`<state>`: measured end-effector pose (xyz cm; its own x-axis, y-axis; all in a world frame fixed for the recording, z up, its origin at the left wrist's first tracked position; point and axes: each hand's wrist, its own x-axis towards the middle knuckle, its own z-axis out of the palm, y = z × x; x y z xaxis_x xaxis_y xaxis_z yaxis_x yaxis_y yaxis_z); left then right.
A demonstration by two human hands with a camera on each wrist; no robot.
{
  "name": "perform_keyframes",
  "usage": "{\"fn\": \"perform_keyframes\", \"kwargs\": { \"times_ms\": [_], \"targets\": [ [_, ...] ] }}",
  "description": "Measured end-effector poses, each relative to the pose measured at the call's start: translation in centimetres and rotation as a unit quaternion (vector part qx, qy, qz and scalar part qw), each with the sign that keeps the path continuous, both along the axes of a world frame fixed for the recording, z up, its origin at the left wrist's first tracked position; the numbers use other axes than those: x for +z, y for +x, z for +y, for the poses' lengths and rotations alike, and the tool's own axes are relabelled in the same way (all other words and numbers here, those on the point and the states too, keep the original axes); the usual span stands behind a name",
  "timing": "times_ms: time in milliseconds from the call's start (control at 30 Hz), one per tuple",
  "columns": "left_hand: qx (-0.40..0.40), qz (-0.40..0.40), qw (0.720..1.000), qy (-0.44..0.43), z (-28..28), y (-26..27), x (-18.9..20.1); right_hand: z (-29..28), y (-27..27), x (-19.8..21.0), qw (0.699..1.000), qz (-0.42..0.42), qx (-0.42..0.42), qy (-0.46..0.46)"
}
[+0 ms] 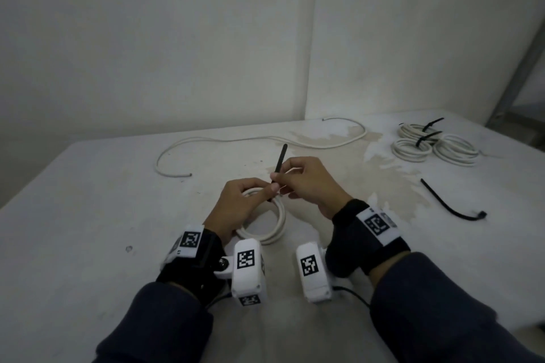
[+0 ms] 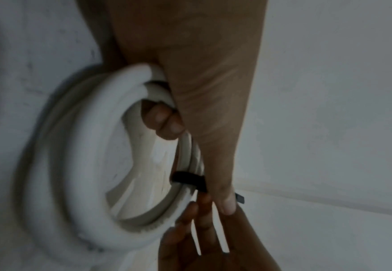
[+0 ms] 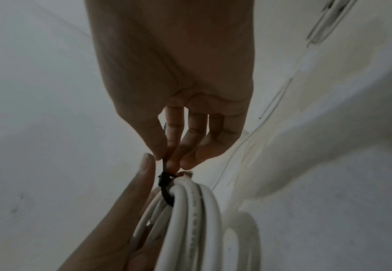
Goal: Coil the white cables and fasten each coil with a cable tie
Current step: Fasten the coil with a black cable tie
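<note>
My left hand (image 1: 236, 203) grips the white coil (image 1: 274, 227) at its upper edge, fingers curled through the ring and thumb pressed beside the black cable tie (image 1: 278, 168), so the loops stay bunched while the tie is drawn tight. My right hand (image 1: 309, 183) pinches the tie's tail between thumb and fingertips, just above the head; the other fingers hang loosely bent. In the right wrist view the band (image 3: 167, 192) already wraps the bundle, so I judge I am cinching it. The two hands meet at the centre of the frame, with the coil's lower half resting on the counter (image 1: 88, 215) below them.

Outward: a loose white cable (image 1: 265, 138) snakes across the upper middle, not yet coiled. At the upper right lie tied coils (image 1: 427, 144), close together. A spare cable tie (image 1: 448, 203) lies at the right, well apart from them.
</note>
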<state>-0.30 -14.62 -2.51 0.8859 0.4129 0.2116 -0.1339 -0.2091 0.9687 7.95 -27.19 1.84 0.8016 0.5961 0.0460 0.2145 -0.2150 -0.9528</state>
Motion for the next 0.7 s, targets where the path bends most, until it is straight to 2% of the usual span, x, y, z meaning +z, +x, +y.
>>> {"fn": "perform_keyframes", "kwargs": {
  "times_ms": [67,200,300,567,700],
  "targets": [
    [0.008,-0.013,1.0,0.006,-0.1,-0.1,0.1,-0.4,-0.4,0.6,1.0,-0.013,-0.003,-0.011],
    [-0.001,-0.013,1.0,0.003,-0.9,-0.3,0.8,-0.7,-0.8,1.7,0.992,-0.099,-0.04,-0.074],
    [-0.02,-0.016,0.999,0.045,-1.8,-0.6,1.9,-1.3,-1.3,2.0,0.984,-0.133,-0.077,-0.094],
    [-0.024,-0.04,0.994,0.095,-4.0,-1.5,4.5,-2.6,-2.5,3.2,0.981,-0.127,-0.144,-0.034],
    [-0.025,-0.048,0.992,0.115,-4.7,-1.9,5.5,-3.3,-2.6,3.5,0.984,-0.102,-0.147,0.008]
  ]
}}
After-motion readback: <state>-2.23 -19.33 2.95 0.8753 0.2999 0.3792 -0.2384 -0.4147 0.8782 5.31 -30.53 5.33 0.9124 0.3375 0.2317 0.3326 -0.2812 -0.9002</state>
